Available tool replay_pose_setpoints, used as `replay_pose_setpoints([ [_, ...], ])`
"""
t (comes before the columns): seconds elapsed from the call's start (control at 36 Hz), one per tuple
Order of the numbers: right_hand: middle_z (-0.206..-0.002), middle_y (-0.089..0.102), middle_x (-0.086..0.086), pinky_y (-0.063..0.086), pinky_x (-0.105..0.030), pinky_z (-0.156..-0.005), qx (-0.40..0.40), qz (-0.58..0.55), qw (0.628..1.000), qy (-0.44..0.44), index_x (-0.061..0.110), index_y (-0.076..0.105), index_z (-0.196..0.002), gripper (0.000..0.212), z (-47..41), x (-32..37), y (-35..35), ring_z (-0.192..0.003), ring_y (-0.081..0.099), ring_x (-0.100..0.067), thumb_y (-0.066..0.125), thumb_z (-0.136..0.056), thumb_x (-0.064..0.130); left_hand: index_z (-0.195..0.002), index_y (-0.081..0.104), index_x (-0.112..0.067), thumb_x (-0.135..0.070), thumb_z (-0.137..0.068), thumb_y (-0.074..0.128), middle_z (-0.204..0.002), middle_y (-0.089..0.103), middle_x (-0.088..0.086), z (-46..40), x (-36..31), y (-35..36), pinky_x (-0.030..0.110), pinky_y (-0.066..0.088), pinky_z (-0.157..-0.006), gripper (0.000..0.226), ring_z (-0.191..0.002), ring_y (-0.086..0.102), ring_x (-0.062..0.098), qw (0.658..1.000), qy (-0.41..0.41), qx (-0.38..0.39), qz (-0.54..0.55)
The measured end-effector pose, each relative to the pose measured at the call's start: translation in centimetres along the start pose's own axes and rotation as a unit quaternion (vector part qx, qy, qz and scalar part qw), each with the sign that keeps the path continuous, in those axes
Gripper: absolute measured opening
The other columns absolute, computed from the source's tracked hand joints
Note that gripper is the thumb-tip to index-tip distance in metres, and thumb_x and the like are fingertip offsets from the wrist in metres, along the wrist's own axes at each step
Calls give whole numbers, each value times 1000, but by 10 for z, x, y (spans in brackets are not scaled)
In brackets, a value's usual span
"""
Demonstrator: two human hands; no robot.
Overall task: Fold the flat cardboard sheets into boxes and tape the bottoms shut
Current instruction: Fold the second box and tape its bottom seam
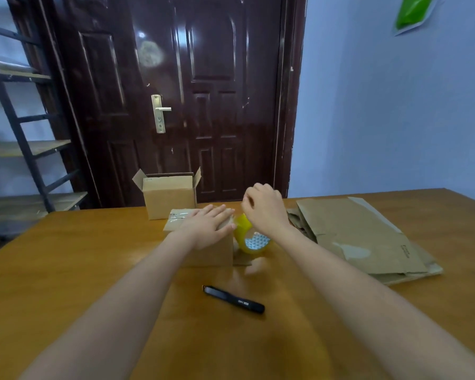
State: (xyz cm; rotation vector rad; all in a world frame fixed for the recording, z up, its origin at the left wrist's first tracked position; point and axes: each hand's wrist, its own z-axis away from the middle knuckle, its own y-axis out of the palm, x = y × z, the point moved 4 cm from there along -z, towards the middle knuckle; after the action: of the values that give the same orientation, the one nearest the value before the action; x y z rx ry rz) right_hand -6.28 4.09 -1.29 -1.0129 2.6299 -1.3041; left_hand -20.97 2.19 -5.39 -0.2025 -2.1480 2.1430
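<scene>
View from the head camera, with all positions given relative to the box being taped. This small cardboard box is sitting on the wooden table at mid-depth, its flaps closed on top and a strip of clear tape already showing along the far left part of its upper face. The left hand is lying flat on top of the box, fingers straight and held close together, pressing down on the flaps. The right hand is hovering just to the right of the box and slightly above its top, with fingers curling; whether they are gripping a tape end cannot be told, because motion blur is obscuring the fingertips. The yellowish tape roll is standing on edge right against the box's right side, directly below the right hand, and whether it is resting on the table or hanging from the hand cannot be told.

Behind the box and slightly to its left, an assembled box is standing upright with its top flaps open. Well to the right of the box, a stack of flat cardboard sheets is lying on the table. In front of the box, nearer the person, a black utility knife is lying on the table. Beyond the table, a dark door is standing closed.
</scene>
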Motion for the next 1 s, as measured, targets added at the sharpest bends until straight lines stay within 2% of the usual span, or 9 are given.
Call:
replay_pose_setpoints([
  [0.08,-66,46,4,31,-27,-53,32,-75,997,19,16,49,-62,27,17,4,-10,-63,47,-15,49,-89,20,-151,8,-37,-60,-96,17,-160,5,-9,-2,1,0,41,5,-119,60,-148,2,18,1000,-2,10,13],
  [0.17,-58,45,0,32,-30,-51,153,-91,984,16,15,43,-56,35,39,10,-8,-56,43,-16,50,-88,25,-150,10,-40,-57,-97,18,-160,5,-7,-2,1,-1,43,4,-119,56,-148,1,21,999,5,24,22],
  [0.22,-69,56,-5,42,-36,-60,305,-101,947,24,12,53,-69,32,58,14,2,-63,53,-18,50,-92,33,-148,15,-44,-56,-98,19,-160,8,-3,-3,-2,-4,44,6,-119,52,-147,4,26,999,13,31,11],
  [0.28,-98,63,-4,50,-36,-77,434,-63,898,13,14,61,-99,34,78,16,11,-86,61,-18,50,-93,45,-146,20,-46,-55,-99,21,-159,12,2,-5,-5,-9,44,10,-118,49,-145,9,31,998,12,55,-7],
  [0.39,-119,58,2,50,-32,-88,509,-51,859,5,18,50,-129,57,105,20,19,-105,57,-18,64,-84,51,-139,25,-57,-52,-99,23,-149,24,3,-8,-12,-22,46,24,-113,41,-134,29,33,995,1,98,-6],
  [0.5,-127,56,0,46,-28,-84,515,-25,856,-18,20,47,-133,54,118,23,30,-111,54,-18,68,-86,36,-137,24,-62,-50,-97,20,-151,21,2,-12,-14,-25,51,25,-112,41,-132,30,35,995,-7,103,-12],
  [0.64,-109,61,-7,48,-34,-76,508,11,860,-52,17,56,-115,22,113,19,26,-95,59,-24,52,-96,24,-127,25,-72,-50,-92,15,-143,27,1,-13,-10,-30,55,27,-108,42,-125,35,32,993,-13,120,-6],
  [0.86,-100,58,-5,47,-34,-79,405,-95,907,61,13,52,-109,18,92,-26,-6,-90,56,-20,41,-97,22,-128,27,-70,-33,-94,21,-143,24,5,-19,-12,-34,55,25,-110,51,-128,30,36,988,-12,151,-6],
  [1.0,-77,43,4,32,-22,-57,306,-173,930,105,17,46,-95,5,88,-48,-21,-63,40,-8,48,-93,12,-131,26,-68,-26,-94,22,-147,18,6,-18,-18,-40,58,21,-110,56,-134,21,41,984,-6,174,-20],
])
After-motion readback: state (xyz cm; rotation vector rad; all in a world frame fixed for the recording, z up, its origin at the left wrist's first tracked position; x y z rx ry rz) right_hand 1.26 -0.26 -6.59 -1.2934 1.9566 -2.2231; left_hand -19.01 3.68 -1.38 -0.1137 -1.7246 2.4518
